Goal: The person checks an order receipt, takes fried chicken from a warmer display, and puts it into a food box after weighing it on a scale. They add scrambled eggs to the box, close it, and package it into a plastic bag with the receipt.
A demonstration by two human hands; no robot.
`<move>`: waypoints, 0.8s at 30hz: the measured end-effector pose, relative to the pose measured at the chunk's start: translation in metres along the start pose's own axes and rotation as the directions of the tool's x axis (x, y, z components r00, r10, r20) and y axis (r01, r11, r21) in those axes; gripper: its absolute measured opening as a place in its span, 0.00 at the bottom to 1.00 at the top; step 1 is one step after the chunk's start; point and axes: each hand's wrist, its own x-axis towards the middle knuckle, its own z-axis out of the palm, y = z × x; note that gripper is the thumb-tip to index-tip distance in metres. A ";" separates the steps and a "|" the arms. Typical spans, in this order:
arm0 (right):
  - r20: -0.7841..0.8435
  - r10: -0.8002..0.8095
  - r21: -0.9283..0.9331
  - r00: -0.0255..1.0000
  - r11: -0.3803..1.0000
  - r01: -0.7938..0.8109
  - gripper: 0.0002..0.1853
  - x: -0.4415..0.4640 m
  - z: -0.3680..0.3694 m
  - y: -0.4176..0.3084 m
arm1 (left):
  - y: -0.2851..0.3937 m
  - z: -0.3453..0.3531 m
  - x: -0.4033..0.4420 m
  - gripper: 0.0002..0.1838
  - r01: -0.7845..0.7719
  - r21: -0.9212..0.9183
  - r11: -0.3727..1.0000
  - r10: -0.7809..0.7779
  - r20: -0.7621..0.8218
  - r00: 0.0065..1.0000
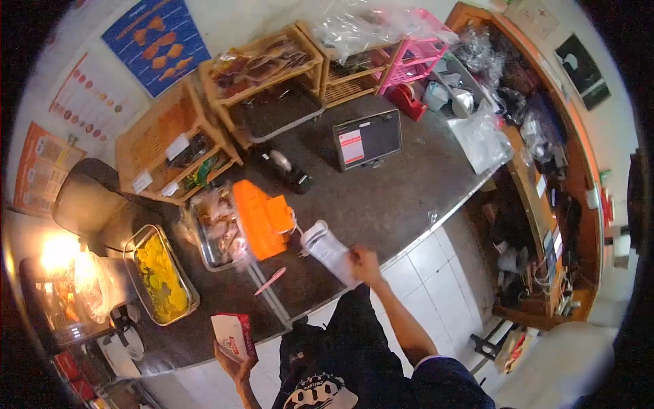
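Note:
My left hand (235,366) is wrapped round a small red and white carton (233,335), low in the view near the counter's front edge. My right hand (366,265) grips the lower end of a white printed packet (330,253) at the counter edge. The packet's upper end points towards an orange object (262,219), which stands beside a metal tray of wrapped items (221,228). A pink utensil (270,281) lies on the dark counter (381,198) between my two hands.
A tray of yellow food (158,276) sits at the left, near a lit glass case (65,293). Wooden racks (272,88) line the back. A tablet (368,139) stands behind the packet. Plastic bags (482,140) lie at the right.

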 end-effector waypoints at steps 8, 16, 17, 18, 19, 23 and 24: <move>0.106 0.110 -0.078 0.988 0.992 -0.102 0.14 0.114 -0.085 0.117 | 0.245 0.258 -0.045 0.37 -0.525 0.262 0.810 0.392 0.425 0.816; 0.037 -0.015 -0.233 0.999 0.972 0.024 0.12 0.146 -0.162 0.144 | 0.256 0.442 0.011 0.57 -0.561 0.249 0.789 0.275 0.673 0.687; -0.017 0.015 -0.222 1.000 0.975 -0.018 0.12 0.159 -0.172 0.139 | 0.258 0.445 0.008 0.57 -0.557 0.257 0.790 0.271 0.669 0.693; 0.025 0.043 -0.263 0.999 0.964 -0.035 0.15 0.172 -0.180 0.129 | 0.259 0.447 0.004 0.59 -0.580 0.304 0.756 0.296 0.632 0.717; 0.029 0.042 -0.261 0.999 0.965 -0.033 0.15 0.189 -0.178 0.125 | 0.260 0.448 -0.001 0.61 -0.600 0.350 0.719 0.324 0.596 0.735; 0.372 -0.028 -0.394 0.928 0.900 0.186 0.30 0.241 -0.141 0.113 | 0.238 0.411 -0.040 0.62 -0.564 0.318 0.762 0.375 0.493 0.785; 0.375 -0.029 -0.390 0.926 0.902 0.186 0.30 0.248 -0.135 0.100 | 0.223 0.400 -0.052 0.61 -0.506 0.333 0.796 0.341 0.444 0.829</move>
